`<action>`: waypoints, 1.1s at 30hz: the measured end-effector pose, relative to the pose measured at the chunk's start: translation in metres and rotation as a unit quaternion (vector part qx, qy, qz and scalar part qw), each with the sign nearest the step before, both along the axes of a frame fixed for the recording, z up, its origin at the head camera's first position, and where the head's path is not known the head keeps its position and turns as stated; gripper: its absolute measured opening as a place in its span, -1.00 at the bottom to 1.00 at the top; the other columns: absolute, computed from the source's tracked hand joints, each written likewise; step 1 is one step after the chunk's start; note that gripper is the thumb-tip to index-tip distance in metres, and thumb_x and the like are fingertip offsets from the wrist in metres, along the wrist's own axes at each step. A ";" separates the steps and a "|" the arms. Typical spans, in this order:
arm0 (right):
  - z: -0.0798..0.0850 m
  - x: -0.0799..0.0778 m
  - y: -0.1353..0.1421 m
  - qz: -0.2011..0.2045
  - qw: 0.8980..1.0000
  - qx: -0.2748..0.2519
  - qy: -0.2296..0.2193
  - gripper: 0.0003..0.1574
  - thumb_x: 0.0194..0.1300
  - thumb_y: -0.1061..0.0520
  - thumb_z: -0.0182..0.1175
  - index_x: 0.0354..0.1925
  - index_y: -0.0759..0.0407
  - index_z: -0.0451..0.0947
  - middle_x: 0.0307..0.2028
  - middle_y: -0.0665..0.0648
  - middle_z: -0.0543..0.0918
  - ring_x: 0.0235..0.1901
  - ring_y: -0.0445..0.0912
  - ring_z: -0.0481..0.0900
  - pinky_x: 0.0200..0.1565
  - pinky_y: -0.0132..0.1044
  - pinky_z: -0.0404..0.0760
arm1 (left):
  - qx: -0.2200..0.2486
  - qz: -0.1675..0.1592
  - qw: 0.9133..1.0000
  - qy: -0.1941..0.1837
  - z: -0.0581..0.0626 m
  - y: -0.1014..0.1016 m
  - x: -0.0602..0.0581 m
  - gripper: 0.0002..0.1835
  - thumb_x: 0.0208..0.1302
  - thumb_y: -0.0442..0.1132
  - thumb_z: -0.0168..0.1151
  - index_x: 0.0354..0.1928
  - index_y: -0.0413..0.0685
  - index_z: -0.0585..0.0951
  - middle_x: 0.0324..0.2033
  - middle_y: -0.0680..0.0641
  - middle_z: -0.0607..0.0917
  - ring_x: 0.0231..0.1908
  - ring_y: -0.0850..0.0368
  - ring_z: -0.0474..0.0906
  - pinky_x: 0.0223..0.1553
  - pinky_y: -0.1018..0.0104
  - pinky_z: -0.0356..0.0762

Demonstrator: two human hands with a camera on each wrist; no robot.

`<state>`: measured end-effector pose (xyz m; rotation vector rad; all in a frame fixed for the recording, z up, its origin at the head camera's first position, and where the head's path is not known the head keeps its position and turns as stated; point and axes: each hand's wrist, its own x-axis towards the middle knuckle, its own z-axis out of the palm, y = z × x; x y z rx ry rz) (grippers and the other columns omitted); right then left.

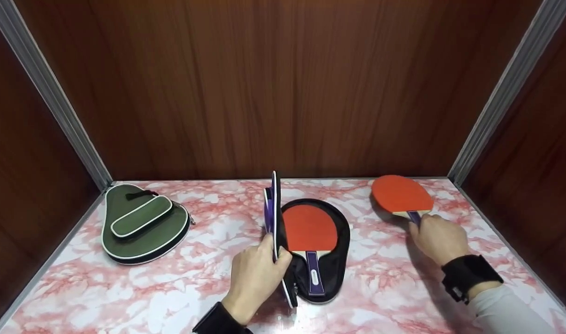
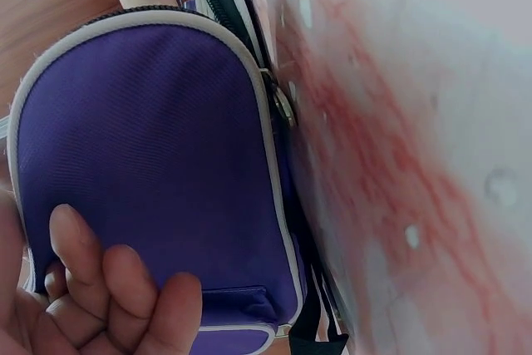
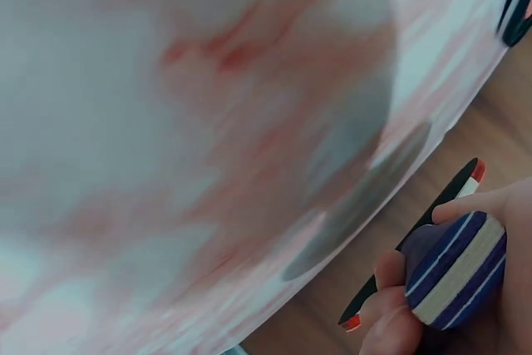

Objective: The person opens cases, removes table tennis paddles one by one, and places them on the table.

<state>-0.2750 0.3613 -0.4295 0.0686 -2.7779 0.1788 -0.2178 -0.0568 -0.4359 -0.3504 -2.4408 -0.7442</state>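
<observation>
My left hand [image 1: 259, 271] grips the raised lid of a purple paddle case [image 2: 154, 147] with white piping, its thumb on the black inner side. The lid stands upright, edge-on in the head view. In the black-lined lower half [image 1: 342, 246] lies a table tennis paddle [image 1: 311, 229] with red rubber, its purple handle pointing toward me. At the right, my right hand [image 1: 441, 239] holds a second red paddle [image 1: 401, 194] by its purple handle, blade pointing away and raised over the table. The right wrist view shows the striped handle end [image 3: 457, 272] within the fingers.
A closed green paddle case [image 1: 146, 222] with white piping and a small front pocket lies at the left of the table. The marbled red-and-white tabletop [image 1: 209, 278] is bounded by brown wood panels [image 1: 283, 93] at the back and both sides.
</observation>
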 end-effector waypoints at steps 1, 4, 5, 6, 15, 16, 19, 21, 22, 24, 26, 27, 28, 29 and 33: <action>0.000 -0.001 0.003 -0.003 1.000 0.000 -0.003 -0.50 0.53 0.05 0.20 -0.52 0.31 0.44 -0.63 0.22 0.47 -0.63 0.29 0.54 -0.57 0.33 0.53 | 0.001 -0.001 1.000 -0.001 0.000 0.000 0.000 -0.81 0.30 -0.14 0.33 -0.39 0.07 0.51 -0.72 0.05 0.49 -0.70 -0.06 0.50 -0.60 0.01 0.45; 0.000 -0.003 0.012 -0.012 1.000 -0.002 -0.011 -0.48 0.52 0.05 0.21 -0.52 0.35 0.45 -0.64 0.24 0.48 -0.62 0.30 0.56 -0.58 0.32 0.52 | 0.004 -0.002 1.000 0.000 -0.001 0.000 0.001 -0.82 0.29 -0.14 0.33 -0.39 0.07 0.52 -0.71 0.06 0.50 -0.70 -0.04 0.50 -0.60 0.02 0.45; 0.001 -0.004 0.015 -0.014 1.000 -0.003 -0.013 -0.48 0.52 0.05 0.22 -0.52 0.36 0.46 -0.63 0.25 0.49 -0.61 0.31 0.57 -0.58 0.32 0.52 | 0.004 -0.002 1.000 0.002 -0.001 0.000 0.001 -0.82 0.29 -0.14 0.34 -0.39 0.07 0.52 -0.71 0.06 0.51 -0.70 -0.04 0.51 -0.60 0.01 0.46; 0.001 -0.004 0.017 -0.017 1.000 -0.003 -0.016 -0.48 0.52 0.04 0.23 -0.52 0.36 0.46 -0.63 0.25 0.49 -0.61 0.30 0.56 -0.58 0.31 0.53 | 0.004 -0.002 1.000 0.003 -0.001 0.000 0.001 -0.82 0.29 -0.14 0.34 -0.39 0.07 0.52 -0.71 0.05 0.51 -0.70 -0.05 0.51 -0.60 0.01 0.46; 0.000 -0.012 0.038 -0.024 0.999 0.010 -0.031 -0.49 0.50 0.04 0.23 -0.54 0.31 0.45 -0.63 0.23 0.47 -0.62 0.28 0.54 -0.57 0.29 0.55 | 0.001 0.000 1.000 0.006 -0.002 0.000 0.001 -0.81 0.28 -0.14 0.33 -0.40 0.07 0.50 -0.72 0.03 0.49 -0.70 -0.10 0.53 -0.61 0.00 0.46; 0.000 -0.013 0.040 -0.026 0.999 0.012 -0.034 -0.49 0.50 0.04 0.23 -0.53 0.34 0.46 -0.63 0.24 0.48 -0.61 0.29 0.56 -0.56 0.30 0.56 | 0.000 0.000 1.000 0.006 -0.002 0.000 0.001 -0.80 0.28 -0.14 0.33 -0.40 0.07 0.49 -0.73 0.03 0.49 -0.70 -0.10 0.53 -0.60 0.00 0.45; -0.001 -0.015 0.045 -0.036 0.998 0.012 -0.056 -0.50 0.51 0.03 0.23 -0.46 0.40 0.50 -0.60 0.27 0.51 -0.56 0.32 0.59 -0.50 0.32 0.61 | -0.002 -0.001 1.000 0.004 -0.002 -0.001 0.001 -0.79 0.29 -0.13 0.33 -0.41 0.07 0.48 -0.73 0.04 0.47 -0.70 -0.10 0.52 -0.59 0.00 0.45; -0.002 -0.016 0.049 -0.040 0.997 0.010 -0.070 -0.50 0.52 0.03 0.21 -0.43 0.43 0.52 -0.59 0.29 0.53 -0.54 0.33 0.60 -0.48 0.33 0.62 | -0.003 -0.001 1.000 0.004 -0.001 -0.001 0.001 -0.79 0.28 -0.13 0.32 -0.41 0.08 0.47 -0.73 0.05 0.46 -0.70 -0.10 0.51 -0.59 0.00 0.45; -0.002 -0.016 0.051 -0.040 0.996 0.008 -0.074 -0.49 0.53 0.03 0.21 -0.42 0.45 0.53 -0.58 0.30 0.54 -0.53 0.34 0.61 -0.47 0.33 0.62 | -0.002 -0.001 1.000 0.004 -0.001 -0.001 0.001 -0.80 0.28 -0.13 0.32 -0.41 0.08 0.48 -0.73 0.05 0.47 -0.70 -0.09 0.51 -0.59 0.00 0.45; -0.002 -0.017 0.054 -0.040 0.996 0.006 -0.081 -0.49 0.54 0.03 0.20 -0.39 0.46 0.54 -0.57 0.31 0.55 -0.52 0.35 0.62 -0.48 0.34 0.61 | -0.002 -0.002 1.000 0.003 -0.001 -0.001 0.001 -0.80 0.28 -0.14 0.32 -0.41 0.08 0.48 -0.73 0.05 0.47 -0.70 -0.08 0.51 -0.59 0.01 0.45; -0.003 -0.018 0.057 -0.037 0.996 0.005 -0.081 -0.49 0.54 0.03 0.20 -0.39 0.47 0.56 -0.57 0.31 0.56 -0.53 0.35 0.62 -0.49 0.33 0.60 | -0.002 -0.002 1.000 0.003 -0.001 -0.001 0.000 -0.80 0.28 -0.14 0.33 -0.41 0.08 0.48 -0.72 0.05 0.48 -0.69 -0.08 0.51 -0.59 0.00 0.46; -0.003 -0.018 0.058 -0.036 0.996 0.004 -0.081 -0.49 0.54 0.03 0.20 -0.40 0.47 0.56 -0.57 0.31 0.56 -0.53 0.35 0.62 -0.50 0.33 0.60 | -0.001 -0.002 1.000 0.003 0.000 -0.001 0.000 -0.80 0.28 -0.14 0.33 -0.41 0.09 0.49 -0.72 0.05 0.49 -0.69 -0.08 0.51 -0.59 0.00 0.46; -0.004 -0.018 0.059 -0.035 0.996 0.005 -0.081 -0.49 0.54 0.03 0.20 -0.40 0.46 0.57 -0.58 0.31 0.56 -0.54 0.35 0.62 -0.50 0.32 0.60 | -0.001 -0.002 1.000 0.002 0.000 -0.001 0.000 -0.80 0.29 -0.13 0.33 -0.40 0.09 0.49 -0.72 0.04 0.49 -0.69 -0.09 0.52 -0.58 0.00 0.46; -0.005 -0.018 0.060 -0.034 0.996 0.006 -0.079 -0.49 0.53 0.03 0.21 -0.41 0.46 0.57 -0.59 0.30 0.56 -0.54 0.34 0.61 -0.51 0.32 0.60 | -0.001 -0.002 1.000 0.001 0.000 -0.001 0.000 -0.80 0.29 -0.13 0.33 -0.40 0.09 0.49 -0.72 0.04 0.49 -0.69 -0.09 0.52 -0.58 0.00 0.46; -0.010 -0.019 0.064 -0.029 0.997 0.014 -0.074 -0.50 0.52 0.04 0.23 -0.44 0.43 0.57 -0.61 0.26 0.54 -0.57 0.30 0.60 -0.53 0.30 0.60 | 0.001 -0.003 1.000 -0.005 0.000 -0.001 0.000 -0.80 0.29 -0.13 0.32 -0.41 0.10 0.48 -0.72 0.05 0.49 -0.68 -0.09 0.52 -0.57 -0.01 0.46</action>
